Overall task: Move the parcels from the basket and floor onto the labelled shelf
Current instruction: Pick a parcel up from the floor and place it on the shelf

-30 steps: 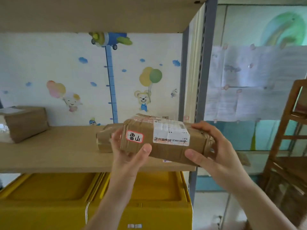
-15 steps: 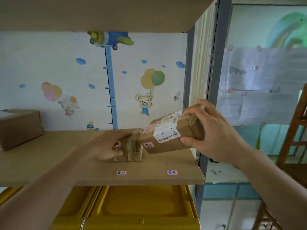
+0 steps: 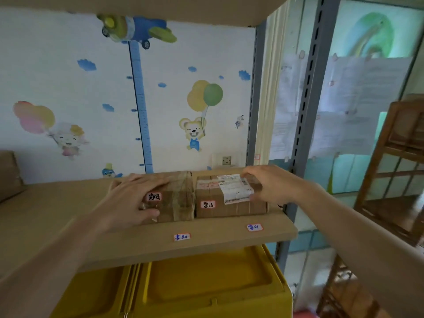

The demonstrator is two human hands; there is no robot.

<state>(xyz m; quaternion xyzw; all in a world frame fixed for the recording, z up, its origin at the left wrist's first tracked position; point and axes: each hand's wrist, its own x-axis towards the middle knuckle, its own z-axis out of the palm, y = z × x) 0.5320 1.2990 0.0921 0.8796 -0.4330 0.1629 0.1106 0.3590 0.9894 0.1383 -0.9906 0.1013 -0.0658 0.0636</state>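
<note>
Parcels sat side by side on the shelf: left hand gripped the left parcel, right hand clasped the right parcel.

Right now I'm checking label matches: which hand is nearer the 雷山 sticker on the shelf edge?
Right. The right hand grips the parcel just above the 雷山 shelf sticker; the left hand rests on the neighbouring parcel, farther left.

The left parcel carries a handwritten sticker reading 贵阳, and the right parcel one reading 雷山. The shelf has matching stickers on its near edge: 贵阳 on the left and 雷山 on the right. The white shipping label on the right parcel is too blurred to read.
</note>
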